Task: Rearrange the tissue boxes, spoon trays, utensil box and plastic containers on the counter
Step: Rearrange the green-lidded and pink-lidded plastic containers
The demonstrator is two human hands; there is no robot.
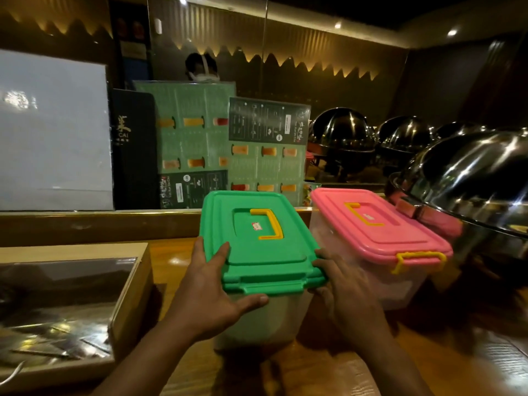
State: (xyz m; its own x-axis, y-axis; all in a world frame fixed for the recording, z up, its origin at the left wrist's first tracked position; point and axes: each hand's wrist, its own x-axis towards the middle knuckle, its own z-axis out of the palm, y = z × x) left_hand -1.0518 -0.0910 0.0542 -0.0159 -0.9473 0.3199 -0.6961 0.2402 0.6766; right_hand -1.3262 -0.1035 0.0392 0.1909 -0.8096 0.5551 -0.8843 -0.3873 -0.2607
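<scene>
A clear plastic container with a green lid (263,238) and yellow handle stands on the wooden counter (314,370) in the middle. My left hand (211,290) grips its left front corner, thumb under the lid's rim. My right hand (345,292) holds its right front corner. Touching its right side stands a second clear container with a pink lid (377,224) and a yellow front latch. At the left sits a wooden utensil box (125,304) with a glossy see-through top.
Shiny domed chafing dishes (468,178) crowd the right side, close to the pink-lidded container. Menu cards (265,144) and a white board (54,132) lean against the glass partition behind a raised wooden ledge (100,224).
</scene>
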